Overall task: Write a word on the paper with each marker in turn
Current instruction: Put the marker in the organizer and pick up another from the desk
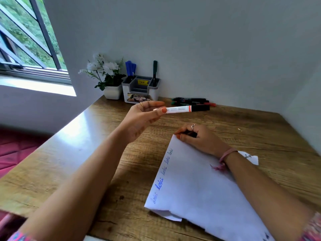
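A white sheet of paper lies slanted on the wooden desk, with the word "loki" written several times in blue along its left edge. My left hand holds up a white marker with an orange band and black cap, pinched at its end, level above the desk. My right hand rests at the paper's top corner, fingers curled round a dark pen or marker that is mostly hidden.
A pile of black, red and green markers lies near the back wall. A white and grey pen holder with blue pens and a dark green one stands beside a white flower pot. A window is at the left.
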The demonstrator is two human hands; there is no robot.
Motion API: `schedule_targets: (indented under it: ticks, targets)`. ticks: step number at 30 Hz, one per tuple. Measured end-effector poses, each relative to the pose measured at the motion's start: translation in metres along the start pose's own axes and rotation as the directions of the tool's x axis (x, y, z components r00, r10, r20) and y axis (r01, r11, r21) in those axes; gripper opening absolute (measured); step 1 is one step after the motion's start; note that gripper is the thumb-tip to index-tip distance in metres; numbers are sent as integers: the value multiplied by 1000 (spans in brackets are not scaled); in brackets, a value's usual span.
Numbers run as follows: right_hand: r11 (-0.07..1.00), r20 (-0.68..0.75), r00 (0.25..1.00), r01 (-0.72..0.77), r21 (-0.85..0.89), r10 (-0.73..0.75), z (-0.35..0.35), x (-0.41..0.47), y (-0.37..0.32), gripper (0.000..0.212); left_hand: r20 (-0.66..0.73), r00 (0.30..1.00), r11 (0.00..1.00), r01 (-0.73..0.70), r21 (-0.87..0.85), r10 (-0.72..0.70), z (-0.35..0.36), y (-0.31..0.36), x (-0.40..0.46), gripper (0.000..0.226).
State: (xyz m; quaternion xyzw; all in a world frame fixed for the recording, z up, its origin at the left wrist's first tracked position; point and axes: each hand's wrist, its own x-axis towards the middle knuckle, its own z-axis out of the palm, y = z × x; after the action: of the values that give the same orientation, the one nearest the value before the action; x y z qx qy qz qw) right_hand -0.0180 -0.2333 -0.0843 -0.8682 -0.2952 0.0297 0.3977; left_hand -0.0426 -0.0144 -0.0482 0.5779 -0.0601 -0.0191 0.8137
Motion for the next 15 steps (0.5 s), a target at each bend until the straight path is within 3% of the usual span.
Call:
schedule_targets:
  ticks: [3,6,8,9,11,13,15]
  targets:
    - [995,-43,998,-37,94,41,1,0,-1,14,-7,1000,998,21,-65,-21,0,-2,-4,33]
    - [972,-178,982,-17,235,60,-3,1,-10,12,25,999,999,35,-25,-35,0,2,-3,31]
    - [924,-275,937,-106,367,217,-11,2,-18,22,65,997,999,51,16,-52,1,1,-1,28]
    - [875,-243,920,-175,451,309,-16,2,-21,35,84,995,998,58,39,-61,0,0,-1,28]
    - [749,-7,929,-294,593,370,-24,0,-25,55,113,990,994,76,76,-85,0,-2,-1,28]
    - [657,248,930,-366,659,270,-27,-3,-27,65,139,984,992,96,83,-107,1,-3,0,31]
    - [630,340,928,-358,690,155,-27,-6,-32,57,166,981,995,91,44,-97,2,-2,1,33]
